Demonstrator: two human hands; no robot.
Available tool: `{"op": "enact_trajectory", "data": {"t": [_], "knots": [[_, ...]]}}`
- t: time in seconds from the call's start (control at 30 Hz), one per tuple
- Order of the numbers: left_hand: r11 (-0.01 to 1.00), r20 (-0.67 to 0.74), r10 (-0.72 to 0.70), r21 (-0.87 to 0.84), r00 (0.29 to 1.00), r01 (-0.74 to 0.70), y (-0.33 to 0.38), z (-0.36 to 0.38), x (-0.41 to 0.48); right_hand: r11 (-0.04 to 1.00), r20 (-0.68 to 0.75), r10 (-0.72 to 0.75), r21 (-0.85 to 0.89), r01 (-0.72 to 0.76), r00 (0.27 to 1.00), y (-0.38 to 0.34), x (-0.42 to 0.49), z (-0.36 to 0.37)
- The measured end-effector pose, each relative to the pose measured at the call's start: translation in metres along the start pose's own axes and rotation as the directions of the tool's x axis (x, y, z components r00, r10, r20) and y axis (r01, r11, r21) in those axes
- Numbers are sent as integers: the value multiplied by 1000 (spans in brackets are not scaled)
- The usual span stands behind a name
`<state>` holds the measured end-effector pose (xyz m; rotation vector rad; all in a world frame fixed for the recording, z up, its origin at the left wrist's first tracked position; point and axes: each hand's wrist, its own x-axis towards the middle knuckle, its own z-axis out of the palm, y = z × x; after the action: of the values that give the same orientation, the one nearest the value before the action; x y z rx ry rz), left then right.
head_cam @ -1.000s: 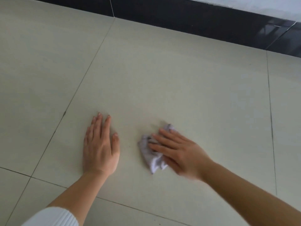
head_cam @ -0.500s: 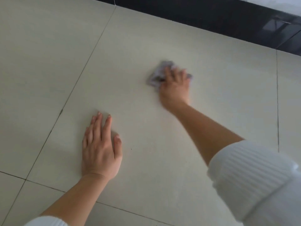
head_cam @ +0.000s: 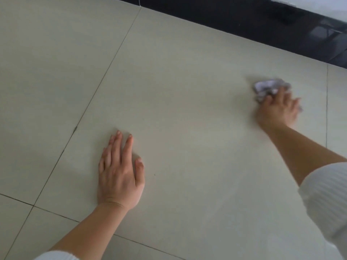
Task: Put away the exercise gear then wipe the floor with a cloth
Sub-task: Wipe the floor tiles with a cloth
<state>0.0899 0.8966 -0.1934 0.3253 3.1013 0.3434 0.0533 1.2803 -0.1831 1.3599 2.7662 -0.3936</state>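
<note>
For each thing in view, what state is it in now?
Left hand: open, flat on the floor.
Right hand: on the cloth, blurred; grip unclear.
Cloth: crumpled, on the floor, partly under the right hand.

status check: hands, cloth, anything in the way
Left hand flat on the floor. Right hand on the cloth, far right, blurred, grip unclear. Nothing visible in its path.

Left hand (head_cam: 120, 175) flat on pale tiled floor (head_cam: 187, 91). Right hand (head_cam: 277, 109), blurred, presses crumpled cloth (head_cam: 264, 88) near dark skirting (head_cam: 244, 23).
</note>
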Motion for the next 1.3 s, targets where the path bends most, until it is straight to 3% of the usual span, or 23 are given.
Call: {"op": "enact_trajectory", "data": {"t": [0.07, 0.13, 0.2, 0.27, 0.33, 0.4, 0.53, 0.57, 0.6, 0.63, 0.7, 0.77, 0.83, 0.9, 0.93, 1.1, 1.3], "knots": [[1000, 1, -1, 5, 1000, 1, 1, 0, 0, 977, 8, 207, 50, -207, 978, -6, 2, -8], [1000, 2, -3, 10, 1000, 3, 1, 0, 0, 965, 29, 254, 55, -255, 967, -35, -1, -5], [1000, 0, -2, 13, 1000, 2, 1, 0, 0, 993, 53, 100, 52, -103, 994, -76, -12, 7], [1000, -4, -1, 17, 1000, 1, 1, 0, 0, 982, 118, -186, 36, 183, 975, -124, -33, 24], [1000, -4, 1, 24, 1000, -1, 1, 1, 0, 881, 176, -469, 28, 472, 865, -166, -68, 42], [1000, -3, -1, 26, 1000, 1, 1, 0, 0, 729, 222, -672, 29, 684, 707, -191, -110, 54], [1000, 10, -12, 11, 1000, 12, 2, -2, 1, 376, 330, -886, 95, 922, 327, -161, -144, 44], [1000, 12, -14, 12, 1000, 14, 2, -2, 0, 310, 331, -907, 108, 945, 260, -141, -138, 38], [1000, 12, -12, 13, 1000, 12, 2, -2, 0, 301, 322, -910, 82, 950, 260, -119, -128, 33], [1000, 10, -8, 13, 1000, 8, 2, -2, 0, 362, 307, -890, 31, 932, 336, -95, -117, 29], [1000, 11, -5, 11, 1000, 5, 2, -1, 0, 613, 230, -760, -58, 788, 608, -47, -95, 17], [1000, 14, 0, 13, 1000, 0, 2, 0, 0, 859, 173, -486, -87, 505, 856, -5, -82, 3], [1000, 11, 11, 11, 1000, -11, 2, 1, 0, 980, 148, -176, -69, 188, 973, 16, -83, -6], [1000, 6, 9, 6, 1000, -9, 1, 3, 0, 999, 147, -30, -28, 35, 989, 12, -101, -3], [1000, 9, 9, 1, 1000, -9, 1, 3, -1, 999, 156, -35, -19, 39, 987, 5, -117, 0], [999, 31, 5, -34, 1000, -4, 5, 0, 0, 925, 271, -369, 18, 379, 889, -23, -231, 12], [995, 43, 30, -93, 999, -26, 4, -4, -2, 839, 382, -453, -123, 530, 806, 9, -332, 10]]}}
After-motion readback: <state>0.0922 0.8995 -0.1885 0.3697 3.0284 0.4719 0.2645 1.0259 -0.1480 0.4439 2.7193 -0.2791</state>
